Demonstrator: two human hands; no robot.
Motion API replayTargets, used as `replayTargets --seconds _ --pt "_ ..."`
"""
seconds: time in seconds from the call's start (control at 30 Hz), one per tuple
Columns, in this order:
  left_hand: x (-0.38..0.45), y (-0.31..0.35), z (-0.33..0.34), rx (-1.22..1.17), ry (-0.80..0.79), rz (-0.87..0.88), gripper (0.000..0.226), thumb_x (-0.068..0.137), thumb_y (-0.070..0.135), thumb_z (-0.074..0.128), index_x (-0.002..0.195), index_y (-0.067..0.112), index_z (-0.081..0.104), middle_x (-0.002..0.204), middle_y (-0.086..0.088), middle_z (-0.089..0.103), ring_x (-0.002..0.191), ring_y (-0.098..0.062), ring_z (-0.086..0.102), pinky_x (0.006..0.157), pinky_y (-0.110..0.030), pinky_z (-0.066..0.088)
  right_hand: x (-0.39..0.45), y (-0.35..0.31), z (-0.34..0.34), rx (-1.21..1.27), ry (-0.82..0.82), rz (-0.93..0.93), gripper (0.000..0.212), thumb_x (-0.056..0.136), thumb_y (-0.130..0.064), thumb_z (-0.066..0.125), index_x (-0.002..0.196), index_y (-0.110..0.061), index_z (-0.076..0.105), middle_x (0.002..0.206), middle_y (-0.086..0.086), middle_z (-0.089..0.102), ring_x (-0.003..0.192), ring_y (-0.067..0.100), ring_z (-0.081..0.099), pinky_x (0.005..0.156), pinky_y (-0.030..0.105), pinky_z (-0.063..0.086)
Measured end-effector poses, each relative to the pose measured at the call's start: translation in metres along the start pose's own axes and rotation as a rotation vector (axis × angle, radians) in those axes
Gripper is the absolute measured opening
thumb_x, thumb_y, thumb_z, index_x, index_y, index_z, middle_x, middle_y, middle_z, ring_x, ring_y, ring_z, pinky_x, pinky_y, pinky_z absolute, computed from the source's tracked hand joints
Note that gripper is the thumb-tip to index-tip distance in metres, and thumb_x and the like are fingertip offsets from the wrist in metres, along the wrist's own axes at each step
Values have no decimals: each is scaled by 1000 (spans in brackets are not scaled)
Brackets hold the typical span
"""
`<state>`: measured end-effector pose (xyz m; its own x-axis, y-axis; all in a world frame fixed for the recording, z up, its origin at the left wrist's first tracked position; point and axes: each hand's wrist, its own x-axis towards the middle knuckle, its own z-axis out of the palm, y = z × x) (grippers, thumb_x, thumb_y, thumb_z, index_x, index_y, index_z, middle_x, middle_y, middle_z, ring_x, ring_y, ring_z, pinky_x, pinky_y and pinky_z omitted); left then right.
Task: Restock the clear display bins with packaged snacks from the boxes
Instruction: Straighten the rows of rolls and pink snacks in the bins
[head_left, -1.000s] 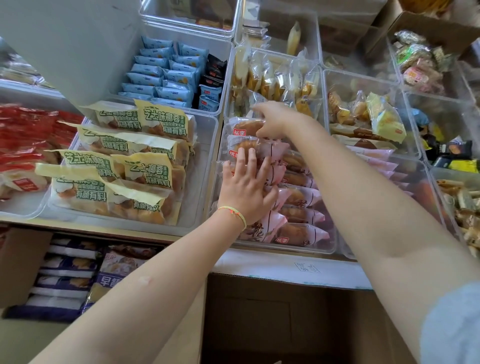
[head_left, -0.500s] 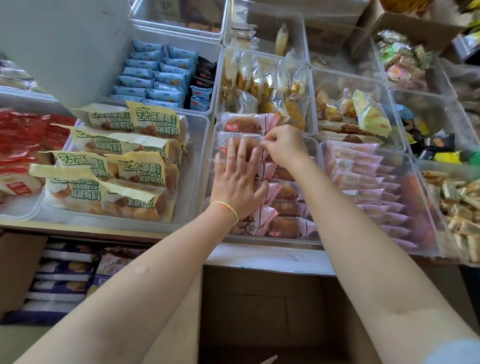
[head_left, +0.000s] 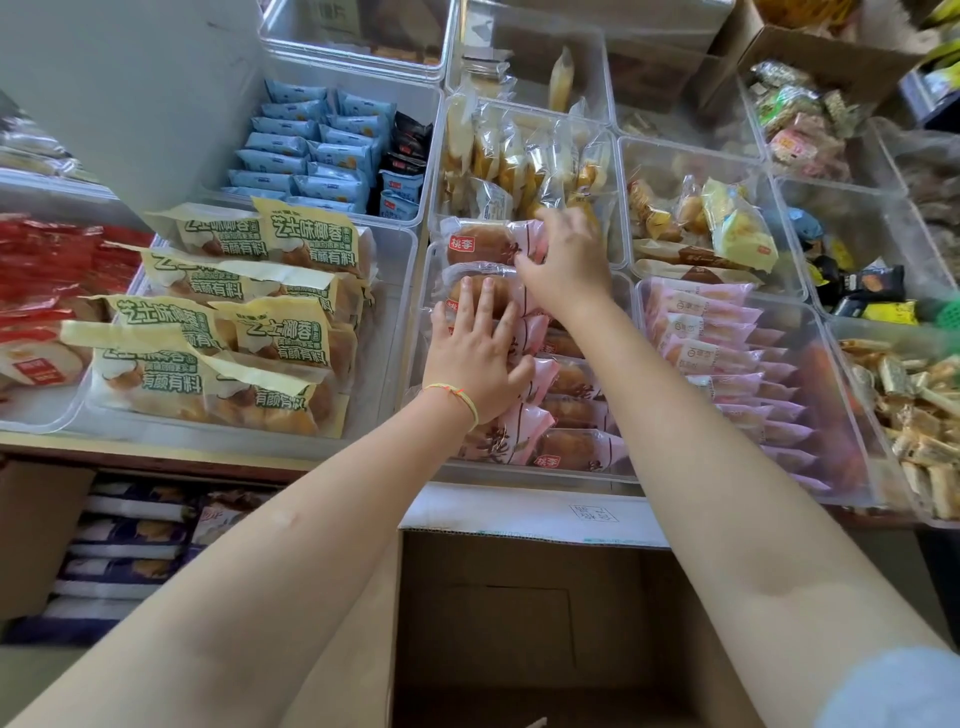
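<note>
Pink-wrapped bread packets (head_left: 524, 410) lie in rows in the clear centre bin (head_left: 415, 322); left hand (head_left: 475, 358), fingers straight, presses the stack flat, probably to steady it; right hand (head_left: 566, 260) pinches the rearmost packet (head_left: 483, 241), seemingly seating it; open cardboard box (head_left: 519, 623) below.

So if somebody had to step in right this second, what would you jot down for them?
Left hand: flat, fingers straight, pressing the pink-wrapped buns in the centre bin.
Right hand: fingers curled on the rearmost bun pack, settling it at the back of the bin.
Done: that bin looks nearly full; the cardboard box below looks empty.
Left: release the pack, then check neighbouring bins.
</note>
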<state>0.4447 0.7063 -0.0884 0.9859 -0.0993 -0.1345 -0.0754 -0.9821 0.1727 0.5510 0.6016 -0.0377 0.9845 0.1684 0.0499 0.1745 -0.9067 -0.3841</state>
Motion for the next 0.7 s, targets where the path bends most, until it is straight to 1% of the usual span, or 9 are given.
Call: replayTargets --seconds 0.07,0.1,0.17,0.23,0.3,0.4,0.57,0.63,0.7 --pt "-1 0 0 -6 9 -2 74 95 62 16 158 26 3 164 -12 -11 150 -33 -16 120 -56 -1 11 -13 -1 -92 -85 -112 59 99 -37 50 153 -20 36 162 7 29 150 25 21 122 44 15" --pt "-1 0 0 -13 15 -2 74 95 63 17 158 26 3 164 -11 -11 150 -32 -16 119 -56 -1 16 -17 1 -127 -152 -141 59 102 -41 43 157 -23 28 165 4 21 153 24 13 123 46 6" --pt "-1 -1 0 -35 31 1 75 95 62 20 158 26 2 164 -11 -10 150 -32 -16 120 -55 -1 21 -24 10 -196 -284 -161 57 105 -48 31 158 -30 23 167 0 18 154 24 8 123 52 -3" --pt "0 -3 1 -50 56 1 78 93 62 22 157 23 1 164 -11 -8 150 -31 -15 120 -55 0 16 -27 16 -216 -343 -158 53 105 -53 25 156 -36 28 165 0 24 153 26 11 121 54 -5" --pt "0 -4 4 -57 74 -11 81 92 63 21 158 21 -1 165 -11 -7 150 -32 -15 120 -56 0 5 -28 21 -207 -331 -170 52 104 -57 23 152 -40 36 162 0 30 152 25 15 120 54 -3" --pt "1 -5 9 -78 107 -33 83 92 66 21 158 20 -1 164 -13 -7 150 -31 -16 120 -56 -1 -12 -26 26 -226 -311 -182 54 102 -61 20 149 -43 40 164 -4 25 152 21 11 121 55 -4" --pt "3 -5 9 -95 103 -43 84 92 67 23 158 21 -2 165 -12 -7 150 -29 -16 120 -56 -2 -10 -27 31 -278 -325 -187 58 102 -62 16 152 -41 35 167 -2 18 155 23 3 120 57 -10" --pt "7 -6 7 -118 70 -46 85 91 69 21 157 22 -5 164 -10 -10 150 -28 -18 120 -56 -4 -7 -23 33 -258 -348 -172 57 103 -61 16 154 -41 30 168 -1 11 155 22 -3 120 57 -12" --pt "11 -7 4 -109 59 -43 84 91 69 19 157 23 -7 164 -9 -14 149 -27 -21 120 -56 -5 -1 -20 32 -207 -381 -143 55 104 -59 15 154 -42 31 168 -3 11 155 20 -4 120 56 -12"
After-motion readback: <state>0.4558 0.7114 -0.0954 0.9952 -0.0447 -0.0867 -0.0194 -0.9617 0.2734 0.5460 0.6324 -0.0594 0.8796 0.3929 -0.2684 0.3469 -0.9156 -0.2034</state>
